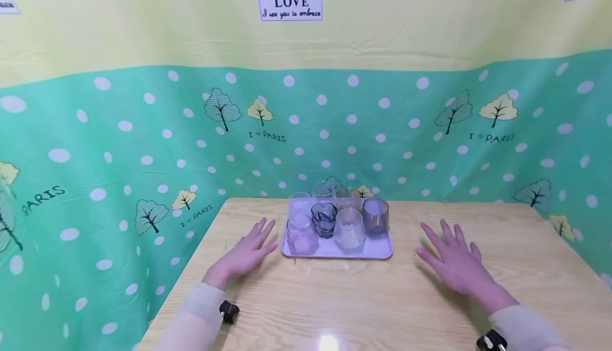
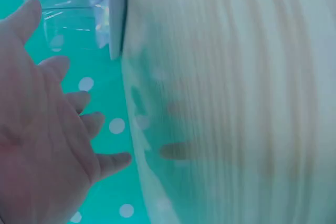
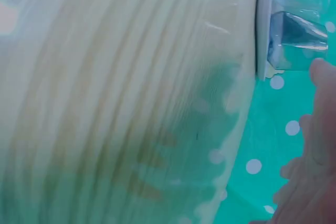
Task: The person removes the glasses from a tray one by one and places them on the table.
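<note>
Several drinking glasses stand close together on a pale tray point(image 1: 368, 254) near the table's far edge. In the front row are a pinkish glass point(image 1: 302, 239) and a clear faceted glass point(image 1: 349, 234). A dark grey glass point(image 1: 324, 220) stands between them, slightly behind, and a smoky glass point(image 1: 375, 218) is at the right. Paler clear glasses at the back are partly hidden. To the tray's left, my left hand point(image 1: 247, 255) has its fingers spread and holds nothing. My right hand point(image 1: 454, 260), also spread and empty, is farther off on the right. Both are apart from the tray.
The tray and hands are over a light wooden table point(image 1: 363, 308) with a glossy top. Behind it hangs a green and yellow curtain point(image 1: 354, 122) with white dots and printed trees, reaching round both sides. A black wrist device point(image 1: 229, 311) shows at the left sleeve.
</note>
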Action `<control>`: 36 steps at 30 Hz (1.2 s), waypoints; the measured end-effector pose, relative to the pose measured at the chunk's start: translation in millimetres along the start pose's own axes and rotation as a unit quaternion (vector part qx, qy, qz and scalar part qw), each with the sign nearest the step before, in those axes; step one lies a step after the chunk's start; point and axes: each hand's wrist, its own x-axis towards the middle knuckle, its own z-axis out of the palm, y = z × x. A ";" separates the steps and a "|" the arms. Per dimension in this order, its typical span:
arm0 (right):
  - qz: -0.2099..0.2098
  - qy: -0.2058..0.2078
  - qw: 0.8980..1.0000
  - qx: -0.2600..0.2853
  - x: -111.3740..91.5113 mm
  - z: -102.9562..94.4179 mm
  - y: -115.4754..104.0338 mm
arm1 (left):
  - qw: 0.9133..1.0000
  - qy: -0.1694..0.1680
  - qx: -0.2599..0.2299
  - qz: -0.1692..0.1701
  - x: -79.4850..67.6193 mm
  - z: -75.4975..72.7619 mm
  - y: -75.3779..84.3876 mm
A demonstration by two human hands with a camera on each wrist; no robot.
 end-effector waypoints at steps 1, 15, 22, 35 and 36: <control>-0.001 0.003 1.000 0.011 1.2 0.6 -1.0 | 1.000 0.010 -0.018 -0.002 1.2 1.2 1.0; 0.009 0.060 0.974 0.217 33.5 13.5 -30.7 | 0.917 0.182 -0.341 -0.096 28.2 32.9 14.3; 0.083 0.063 0.935 0.339 60.9 23.3 -38.5 | 0.916 0.146 -0.361 -0.094 29.6 40.4 12.5; 0.053 0.058 0.925 0.373 98.4 43.7 -55.7 | 0.939 0.119 -0.315 -0.075 30.2 43.9 12.2; 0.051 0.060 0.924 0.374 100.6 43.8 -57.7 | 0.937 0.120 -0.319 -0.077 30.2 44.1 12.1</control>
